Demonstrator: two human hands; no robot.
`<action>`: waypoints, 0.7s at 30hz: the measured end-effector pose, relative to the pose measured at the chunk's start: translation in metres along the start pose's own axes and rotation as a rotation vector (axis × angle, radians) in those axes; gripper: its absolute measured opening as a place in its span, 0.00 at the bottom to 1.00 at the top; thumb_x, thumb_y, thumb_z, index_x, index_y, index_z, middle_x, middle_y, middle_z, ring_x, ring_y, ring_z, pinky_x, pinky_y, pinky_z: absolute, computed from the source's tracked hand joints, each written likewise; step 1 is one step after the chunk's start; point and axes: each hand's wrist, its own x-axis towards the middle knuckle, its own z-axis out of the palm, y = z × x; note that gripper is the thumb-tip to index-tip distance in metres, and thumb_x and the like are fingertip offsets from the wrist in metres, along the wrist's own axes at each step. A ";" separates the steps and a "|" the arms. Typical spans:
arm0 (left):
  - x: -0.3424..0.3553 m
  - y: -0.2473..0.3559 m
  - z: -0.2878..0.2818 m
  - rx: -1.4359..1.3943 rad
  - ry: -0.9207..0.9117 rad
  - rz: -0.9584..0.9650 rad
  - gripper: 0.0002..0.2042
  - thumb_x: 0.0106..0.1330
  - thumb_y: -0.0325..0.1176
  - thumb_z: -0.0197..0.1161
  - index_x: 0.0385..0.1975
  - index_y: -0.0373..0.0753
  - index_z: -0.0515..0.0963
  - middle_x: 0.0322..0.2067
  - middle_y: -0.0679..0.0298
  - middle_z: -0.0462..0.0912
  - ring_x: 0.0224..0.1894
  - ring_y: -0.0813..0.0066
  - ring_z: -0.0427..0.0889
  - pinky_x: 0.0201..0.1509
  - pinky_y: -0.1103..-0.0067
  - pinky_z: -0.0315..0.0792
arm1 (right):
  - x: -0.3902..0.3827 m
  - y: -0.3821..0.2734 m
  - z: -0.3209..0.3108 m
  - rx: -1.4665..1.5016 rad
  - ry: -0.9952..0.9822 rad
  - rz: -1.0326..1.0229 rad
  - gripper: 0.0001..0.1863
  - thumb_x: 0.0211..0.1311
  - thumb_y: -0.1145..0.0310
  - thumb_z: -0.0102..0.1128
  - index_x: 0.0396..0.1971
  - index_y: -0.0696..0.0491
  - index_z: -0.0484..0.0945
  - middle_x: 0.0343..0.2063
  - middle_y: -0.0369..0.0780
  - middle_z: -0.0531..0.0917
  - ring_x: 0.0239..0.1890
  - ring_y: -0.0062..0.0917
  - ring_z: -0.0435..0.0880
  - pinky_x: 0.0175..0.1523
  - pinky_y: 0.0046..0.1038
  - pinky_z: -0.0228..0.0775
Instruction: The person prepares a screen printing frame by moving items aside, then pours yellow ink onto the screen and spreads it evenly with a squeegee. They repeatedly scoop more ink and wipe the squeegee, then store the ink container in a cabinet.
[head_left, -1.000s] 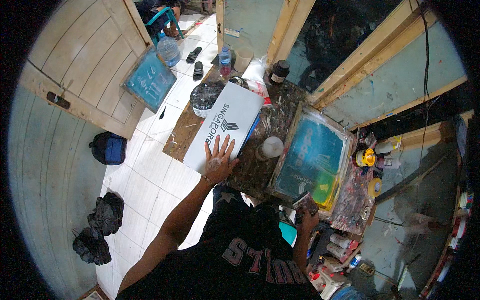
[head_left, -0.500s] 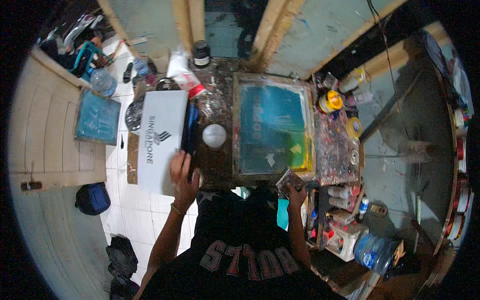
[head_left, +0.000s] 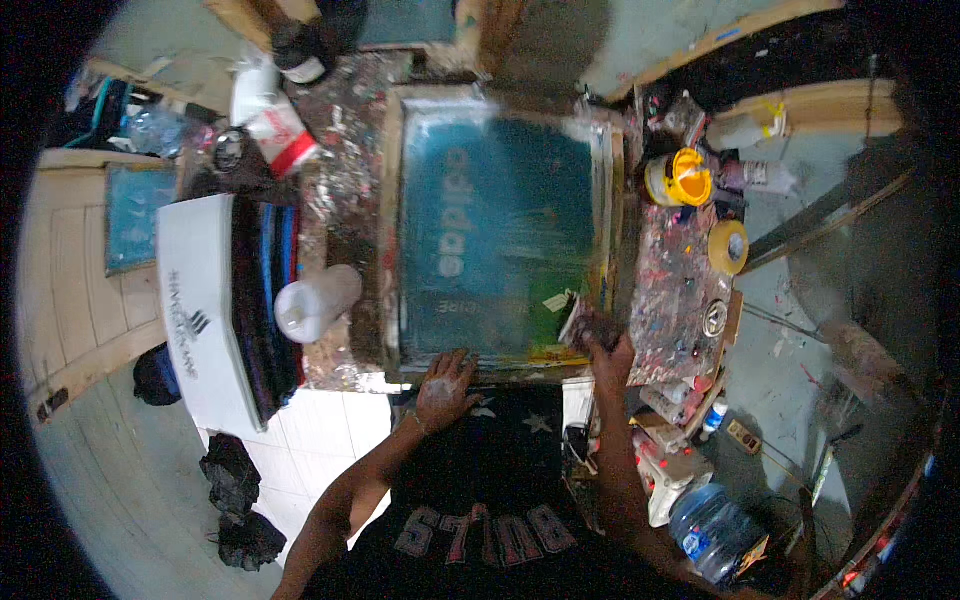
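Screen frame (head_left: pixel 500 230) lies on our bench (head_left: pixel 670 270), long axis running away from us. Our right hand (head_left: pixel 606 342) grips a small flat tool (head_left: pixel 571 318) at its near-right corner, pale edge facing left. Left hand (head_left: pixel 447 392) palm-down at near rim, holding nothing. Blur hides right-hand detail; we can't tell tool contact.

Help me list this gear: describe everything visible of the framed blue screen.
The framed blue screen is a rectangular sheet in a wooden-looking frame, lying on the paint-spattered table. Its surface bears pale lettering and turns green and yellow toward the near right corner, with whitish smears along the far edge. The left hand is at its near edge; the right hand holds a flat tool over the near right corner; contact is unclear.
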 end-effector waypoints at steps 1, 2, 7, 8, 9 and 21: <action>0.005 0.002 0.009 -0.013 -0.008 0.004 0.30 0.54 0.43 0.71 0.55 0.36 0.70 0.54 0.50 0.70 0.59 0.49 0.68 0.63 0.57 0.61 | 0.013 0.000 -0.003 0.079 -0.013 -0.039 0.21 0.52 0.78 0.67 0.49 0.56 0.75 0.43 0.38 0.82 0.43 0.24 0.80 0.50 0.28 0.73; 0.007 0.005 0.017 -0.020 -0.039 -0.013 0.30 0.54 0.43 0.71 0.54 0.36 0.71 0.53 0.50 0.71 0.59 0.49 0.68 0.63 0.57 0.61 | 0.026 -0.002 -0.006 0.143 -0.028 -0.036 0.21 0.53 0.79 0.66 0.49 0.56 0.75 0.43 0.37 0.83 0.43 0.23 0.80 0.50 0.28 0.73; 0.002 0.018 0.035 -0.094 0.007 -0.157 0.26 0.53 0.40 0.71 0.51 0.36 0.72 0.48 0.52 0.72 0.55 0.51 0.70 0.62 0.59 0.63 | 0.057 -0.027 -0.013 0.419 -0.124 -0.097 0.20 0.52 0.73 0.70 0.47 0.55 0.77 0.44 0.38 0.83 0.45 0.27 0.81 0.55 0.31 0.70; 0.002 0.018 0.038 -0.130 -0.041 -0.179 0.26 0.53 0.40 0.70 0.51 0.36 0.72 0.48 0.52 0.72 0.55 0.51 0.70 0.61 0.59 0.63 | 0.058 -0.032 -0.012 0.369 -0.097 -0.084 0.20 0.52 0.75 0.68 0.47 0.56 0.76 0.44 0.38 0.82 0.46 0.25 0.80 0.55 0.29 0.70; 0.002 0.017 0.042 -0.150 -0.043 -0.191 0.25 0.54 0.39 0.70 0.51 0.36 0.72 0.48 0.52 0.72 0.55 0.51 0.70 0.61 0.59 0.63 | 0.060 -0.036 -0.011 0.344 -0.108 -0.100 0.21 0.53 0.78 0.66 0.48 0.56 0.75 0.44 0.38 0.82 0.46 0.24 0.79 0.54 0.28 0.70; -0.001 0.010 0.083 0.203 0.477 0.020 0.24 0.50 0.39 0.69 0.45 0.36 0.72 0.44 0.54 0.71 0.48 0.56 0.71 0.50 0.66 0.65 | 0.051 -0.016 0.009 0.503 -0.224 -0.376 0.28 0.51 0.80 0.66 0.55 0.57 0.72 0.50 0.43 0.78 0.54 0.35 0.75 0.60 0.35 0.68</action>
